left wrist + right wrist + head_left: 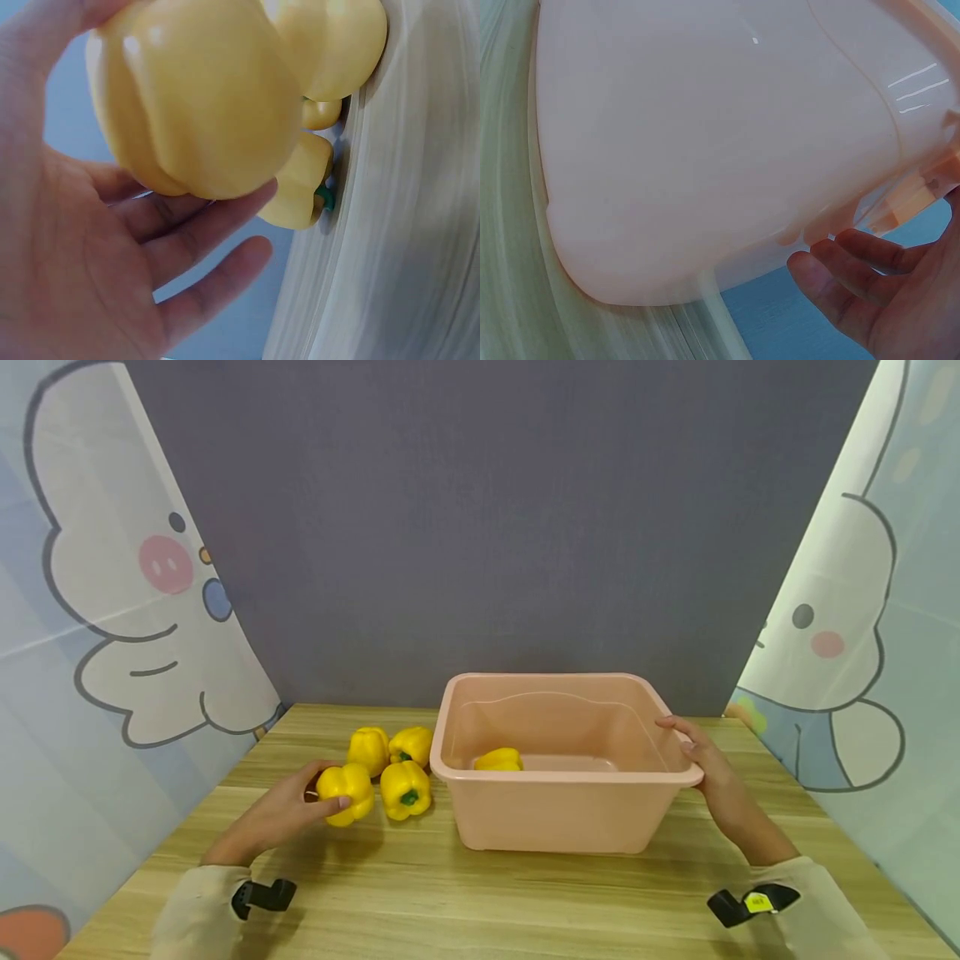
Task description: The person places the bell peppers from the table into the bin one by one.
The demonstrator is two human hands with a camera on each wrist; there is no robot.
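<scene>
My left hand holds a yellow bell pepper, thumb on its near side and fingers around the back. Seen from the left wrist, this bell pepper is raised above the tabletop. Three more yellow bell peppers sit in a cluster just to its right, one with its green stem facing me. A pink plastic bin stands right of them, and one yellow bell pepper shows inside, partly hidden by the front wall. My right hand grips the bin's right rim, fingers against the outer wall and thumb over the edge.
Everything stands on a wood-grain table. A dark grey panel rises behind it, and cartoon-printed curtains flank both sides. Black straps with small devices sit on both sleeved wrists.
</scene>
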